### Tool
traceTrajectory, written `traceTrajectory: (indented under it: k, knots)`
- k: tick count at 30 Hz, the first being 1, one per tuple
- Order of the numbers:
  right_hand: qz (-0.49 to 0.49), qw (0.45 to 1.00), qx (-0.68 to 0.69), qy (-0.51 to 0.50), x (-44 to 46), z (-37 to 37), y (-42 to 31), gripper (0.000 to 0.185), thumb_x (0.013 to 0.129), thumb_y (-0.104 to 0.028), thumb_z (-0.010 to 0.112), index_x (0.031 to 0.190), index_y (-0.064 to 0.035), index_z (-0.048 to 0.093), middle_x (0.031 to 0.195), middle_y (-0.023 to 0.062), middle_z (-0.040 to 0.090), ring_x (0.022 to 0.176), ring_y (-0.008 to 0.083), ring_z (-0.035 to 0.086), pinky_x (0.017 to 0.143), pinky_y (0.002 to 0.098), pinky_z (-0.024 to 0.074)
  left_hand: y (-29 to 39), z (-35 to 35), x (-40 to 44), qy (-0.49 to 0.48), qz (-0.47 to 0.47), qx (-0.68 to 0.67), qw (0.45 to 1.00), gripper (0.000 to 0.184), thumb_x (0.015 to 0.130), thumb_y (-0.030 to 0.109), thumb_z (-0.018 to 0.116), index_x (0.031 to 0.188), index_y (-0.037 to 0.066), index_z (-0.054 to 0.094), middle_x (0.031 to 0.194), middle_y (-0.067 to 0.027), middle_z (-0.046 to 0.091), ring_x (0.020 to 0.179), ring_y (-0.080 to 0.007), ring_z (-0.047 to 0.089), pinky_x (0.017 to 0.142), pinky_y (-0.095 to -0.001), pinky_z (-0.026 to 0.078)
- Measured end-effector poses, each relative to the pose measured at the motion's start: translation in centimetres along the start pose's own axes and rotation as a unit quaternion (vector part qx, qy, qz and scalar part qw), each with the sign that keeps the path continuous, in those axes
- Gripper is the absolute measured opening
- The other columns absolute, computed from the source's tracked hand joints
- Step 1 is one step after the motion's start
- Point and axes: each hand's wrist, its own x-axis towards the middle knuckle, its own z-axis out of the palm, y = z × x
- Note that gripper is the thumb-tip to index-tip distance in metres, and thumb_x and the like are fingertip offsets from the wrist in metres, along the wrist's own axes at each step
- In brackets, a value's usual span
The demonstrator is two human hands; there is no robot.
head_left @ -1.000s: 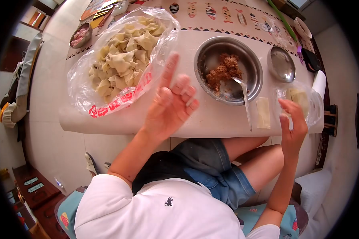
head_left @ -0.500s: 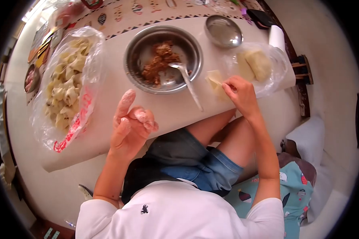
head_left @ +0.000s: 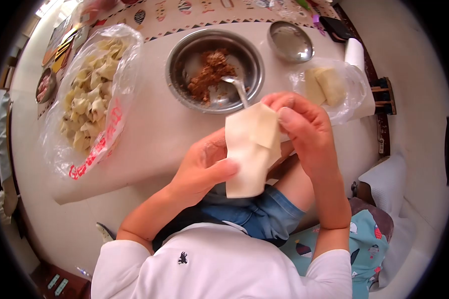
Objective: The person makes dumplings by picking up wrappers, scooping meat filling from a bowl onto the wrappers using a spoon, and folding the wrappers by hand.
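Pale dough wrappers (head_left: 247,159), which seem to overlap, are held up between my two hands near the table's front edge. My left hand (head_left: 207,164) grips their left side, thumb on top. The fingertips of my right hand (head_left: 304,122) pinch the upper right corner. Just beyond stands a steel bowl (head_left: 172,70) of brown filling (head_left: 212,72), with a metal spoon (head_left: 238,89) leaning in it, its handle end hidden behind the wrappers. At the left, an open plastic bag (head_left: 127,94) holds several folded dumplings (head_left: 92,99).
Right of the bowl are a small metal dish (head_left: 290,42) and a clear bag (head_left: 354,87) with stacked wrappers (head_left: 327,85). A black case (head_left: 336,28) lies at the back right. A small bowl of pinkish pieces (head_left: 45,85) stands far left.
My right hand has lifted the wrapper off the table and moved left with it. My left hand has moved right and closed on its left side.
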Motion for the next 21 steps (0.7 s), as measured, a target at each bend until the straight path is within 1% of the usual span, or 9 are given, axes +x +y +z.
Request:
traceTrajectory:
  k: [4, 6, 8, 10, 13, 16, 19, 20, 21]
  knots:
    - [-0.05, 0.982, -0.181, -0.009, 0.5, 0.8, 1.8, 0.023, 0.085, -0.02, 0.058, 0.094, 0.0004, 0.059, 0.091, 0.0064, 0.054, 0.082, 0.012, 0.053, 0.073, 0.0257, 0.0444, -0.2, -1.5, -0.9, 0.145, -0.013, 0.033, 0.989, 0.029, 0.088, 0.013, 0.055, 0.112, -0.003, 0.055, 0.113, -0.0076, 0.053, 0.096, -0.0111, 0.054, 0.078, -0.0243, 0.045]
    - [-0.117, 0.942, -0.315, -0.01, 0.3, 2.7, 1.8, 0.024, 0.083, -0.021, 0.06, 0.095, 0.0005, 0.059, 0.092, 0.0071, 0.054, 0.082, 0.0129, 0.054, 0.072, 0.0259, 0.0446, -0.3, -1.8, -1.4, 0.156, 0.057, 0.1, 0.981, 0.024, 0.088, 0.01, 0.054, 0.107, -0.004, 0.058, 0.106, -0.0071, 0.054, 0.092, -0.0114, 0.053, 0.076, -0.0244, 0.044]
    - [-0.144, 0.917, -0.372, -0.007, 0.3, 3.6, 2.1, 0.025, 0.082, -0.02, 0.062, 0.096, 0.0007, 0.059, 0.092, 0.0071, 0.055, 0.081, 0.0127, 0.054, 0.072, 0.0256, 0.0448, -0.2, -2.0, -1.8, 0.154, 0.127, 0.212, 0.957, 0.022, 0.088, 0.008, 0.053, 0.105, -0.005, 0.059, 0.102, -0.0069, 0.055, 0.09, -0.0117, 0.053, 0.076, -0.0244, 0.043]
    - [-0.135, 0.924, -0.357, -0.005, 0.4, 3.7, 2.6, 0.025, 0.082, -0.019, 0.063, 0.096, 0.0009, 0.059, 0.09, 0.0066, 0.057, 0.08, 0.0114, 0.054, 0.07, 0.0247, 0.045, 0.2, -2.4, -2.2, 0.139, 0.197, 0.365, 0.899, 0.023, 0.088, 0.008, 0.053, 0.105, -0.005, 0.058, 0.1, -0.007, 0.055, 0.088, -0.0122, 0.052, 0.076, -0.0244, 0.042]
    - [-0.011, 0.992, -0.117, 0.042, 0.1, 3.1, 4.3, 0.022, 0.083, -0.017, 0.061, 0.095, 0.001, 0.059, 0.084, 0.0048, 0.061, 0.075, 0.0091, 0.055, 0.067, 0.0235, 0.0454, 1.6, -1.8, -3.1, 0.189, 0.162, 0.314, 0.916, 0.022, 0.087, 0.01, 0.053, 0.099, -0.007, 0.061, 0.099, -0.0087, 0.058, 0.089, -0.0142, 0.053, 0.082, -0.0253, 0.039]
    - [0.068, 0.997, -0.039, 0.014, 0.5, 2.7, 4.1, 0.018, 0.085, -0.014, 0.058, 0.094, 0.001, 0.059, 0.079, 0.0022, 0.063, 0.074, 0.0059, 0.055, 0.064, 0.0214, 0.0447, 1.9, -2.7, -4.0, 0.172, 0.061, 0.199, 0.963, 0.028, 0.088, 0.013, 0.052, 0.11, -0.004, 0.056, 0.113, -0.0134, 0.054, 0.102, -0.0162, 0.052, 0.085, -0.0257, 0.04]
    - [-0.011, 0.987, -0.151, 0.05, 1.5, 3.5, 3.2, 0.013, 0.083, -0.01, 0.058, 0.091, -0.0001, 0.06, 0.08, 0.0035, 0.063, 0.074, 0.0094, 0.058, 0.062, 0.0223, 0.0453, 1.2, -4.2, -3.6, 0.189, 0.049, 0.17, 0.966, 0.044, 0.09, 0.026, 0.048, 0.123, -0.003, 0.044, 0.123, -0.0155, 0.049, 0.111, -0.0197, 0.048, 0.09, -0.0301, 0.039]
    - [-0.142, 0.947, -0.286, 0.04, 2.0, 4.1, 2.8, 0.014, 0.078, -0.01, 0.059, 0.089, -0.0014, 0.061, 0.079, 0.004, 0.062, 0.074, 0.0118, 0.059, 0.06, 0.0234, 0.0453, 0.8, -4.8, -3.4, 0.195, 0.056, 0.169, 0.965, 0.051, 0.091, 0.032, 0.046, 0.128, -0.002, 0.038, 0.126, -0.0161, 0.046, 0.114, -0.0209, 0.047, 0.093, -0.0319, 0.038]
    - [-0.267, 0.871, -0.412, 0.032, 2.4, 4.8, 2.5, 0.014, 0.074, -0.01, 0.061, 0.086, -0.0027, 0.061, 0.078, 0.0046, 0.061, 0.074, 0.0141, 0.059, 0.059, 0.0244, 0.0454, 0.4, -5.1, -3.8, 0.17, 0.061, 0.079, 0.98, 0.059, 0.089, 0.037, 0.048, 0.13, -0.002, 0.035, 0.128, -0.0154, 0.043, 0.116, -0.0214, 0.044, 0.095, -0.0328, 0.036]
